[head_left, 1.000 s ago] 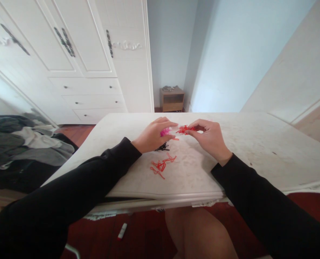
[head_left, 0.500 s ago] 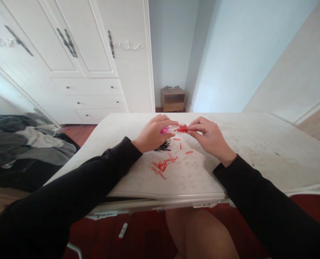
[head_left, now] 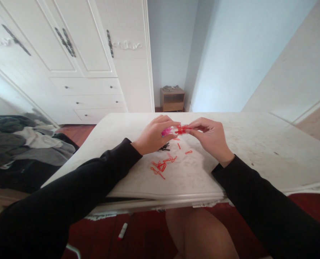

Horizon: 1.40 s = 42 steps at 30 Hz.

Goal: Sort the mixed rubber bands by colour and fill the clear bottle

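Between both hands is a bunch of red rubber bands point(head_left: 181, 130), seemingly in the mouth of a small clear container whose pink end point(head_left: 166, 132) shows inside my left palm. My left hand point(head_left: 156, 135) curves around this container, thumb below and fingers above. From the other side, my right hand point(head_left: 210, 135) pinches at the red bands with thumb and forefinger. Loose red rubber bands point(head_left: 160, 166) lie on the table nearer me, with a few single ones below the hands. A small heap of black rubber bands point(head_left: 165, 146) is partly hidden under my left hand.
The white table point(head_left: 246, 151) has a worn, stained top. Dark and grey clothes point(head_left: 22, 144) are piled at the left. A white wardrobe point(head_left: 92, 64) and a small wooden cabinet point(head_left: 172, 99) stand beyond. A white tube point(head_left: 123, 231) lies on the red floor.
My right hand has shifted slightly left, bringing its fingertips closer to my left fingertips at the red bunch. My left hand has barely moved. The loose bands on the table look unchanged.
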{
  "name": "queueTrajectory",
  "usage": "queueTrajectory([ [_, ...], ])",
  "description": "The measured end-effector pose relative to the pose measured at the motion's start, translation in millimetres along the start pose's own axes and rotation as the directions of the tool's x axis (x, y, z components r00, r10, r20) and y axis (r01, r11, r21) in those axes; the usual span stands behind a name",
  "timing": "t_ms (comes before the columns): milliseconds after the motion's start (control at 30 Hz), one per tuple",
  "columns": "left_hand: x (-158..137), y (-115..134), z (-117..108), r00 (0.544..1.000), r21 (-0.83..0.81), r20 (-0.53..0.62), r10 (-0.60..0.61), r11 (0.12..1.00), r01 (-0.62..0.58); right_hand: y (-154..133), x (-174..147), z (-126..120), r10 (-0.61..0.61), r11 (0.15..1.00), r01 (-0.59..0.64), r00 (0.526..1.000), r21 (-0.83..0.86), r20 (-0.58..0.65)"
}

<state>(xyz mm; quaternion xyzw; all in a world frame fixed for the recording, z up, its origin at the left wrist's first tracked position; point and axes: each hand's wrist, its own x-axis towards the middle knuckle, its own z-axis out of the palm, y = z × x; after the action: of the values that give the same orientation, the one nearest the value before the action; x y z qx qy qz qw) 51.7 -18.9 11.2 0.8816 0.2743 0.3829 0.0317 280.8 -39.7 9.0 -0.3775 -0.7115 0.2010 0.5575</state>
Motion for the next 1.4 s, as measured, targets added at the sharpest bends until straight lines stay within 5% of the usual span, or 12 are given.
queueTrajectory([
  [133, 0.6, 0.2, -0.7, 1.000, 0.004, -0.013, -0.010, 1.000, 0.010, -0.3, 1.1, -1.6, -0.077, 0.995, 0.077, 0.997, -0.060, 0.005],
  [333, 0.3, 0.5, 0.0, 0.999, 0.004, -0.037, -0.010, 1.000, 0.010, 1.4, -1.6, 0.1, -0.033, 0.996, 0.037, 0.999, -0.087, 0.042],
  [633, 0.8, 3.3, -1.2, 0.998, -0.024, -0.067, -0.009, 1.000, 0.008, -9.1, -10.2, -0.1, -0.072, 0.979, 0.131, 0.937, -0.154, 0.343],
  [867, 1.5, 4.6, -3.7, 0.997, -0.024, -0.066, -0.031, 0.999, 0.030, -1.9, -7.2, -0.2, -0.154, 0.986, 0.161, 0.980, -0.048, 0.127],
  [967, 1.7, 4.5, -3.7, 0.998, -0.025, -0.062, -0.029, 0.999, 0.028, -0.8, -6.8, -0.1, -0.157, 0.985, 0.165, 0.980, -0.054, 0.124],
  [1233, -0.4, 6.3, -0.6, 0.998, -0.029, -0.065, 0.009, 1.000, -0.011, -7.6, -12.6, 1.9, -0.132, 0.966, 0.208, 0.909, -0.156, 0.396],
  [1400, -0.5, 4.7, -0.5, 0.998, -0.005, -0.057, 0.038, 0.999, -0.039, -11.2, -9.9, 2.1, -0.170, 0.929, 0.293, 0.881, -0.228, 0.441],
])
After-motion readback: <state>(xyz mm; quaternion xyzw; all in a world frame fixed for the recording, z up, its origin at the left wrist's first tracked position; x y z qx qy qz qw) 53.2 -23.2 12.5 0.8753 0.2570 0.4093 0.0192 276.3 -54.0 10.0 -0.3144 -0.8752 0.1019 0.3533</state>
